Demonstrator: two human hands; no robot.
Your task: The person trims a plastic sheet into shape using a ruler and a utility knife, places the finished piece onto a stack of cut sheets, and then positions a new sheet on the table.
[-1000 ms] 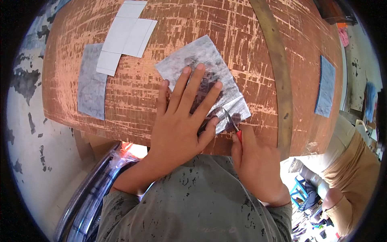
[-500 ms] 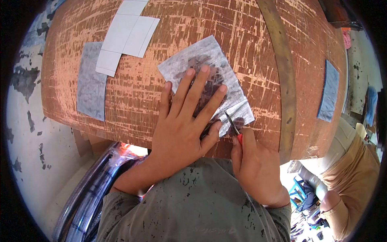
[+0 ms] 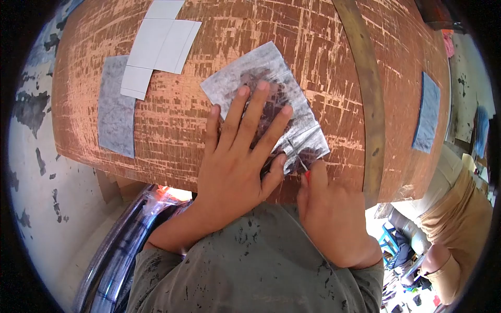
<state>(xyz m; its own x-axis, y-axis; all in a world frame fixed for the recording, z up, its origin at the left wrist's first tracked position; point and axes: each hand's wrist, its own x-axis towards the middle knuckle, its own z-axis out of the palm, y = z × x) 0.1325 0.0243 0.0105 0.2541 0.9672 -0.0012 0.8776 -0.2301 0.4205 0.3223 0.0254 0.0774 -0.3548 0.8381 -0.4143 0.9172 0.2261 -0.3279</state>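
Note:
A grey, dark-smudged sheet (image 3: 302,117) lies tilted on the scratched brown table (image 3: 172,125). My left hand (image 3: 235,151) rests flat on it, fingers spread, pressing its lower left part. In my right hand (image 3: 334,211) is a small tool with a red handle (image 3: 307,175) and a thin metal blade, its tip on the sheet's lower right part. Whether it is a knife or scissors cannot be made out. My right fingers are wrapped round the handle and hide most of it.
White lined paper (image 3: 156,44) overlaps a grey strip (image 3: 116,115) at the left. A long metal strip (image 3: 371,104) crosses the table on the right, with another grey piece (image 3: 427,112) beyond. Another person's brown-clothed body (image 3: 454,224) is at the lower right; plastic-wrapped rolls (image 3: 117,250) stand lower left.
The blade's angle over the sheet's lower right part has changed slightly, with my right hand still round the handle. My left hand stays spread on the sheet. The view has shifted a little.

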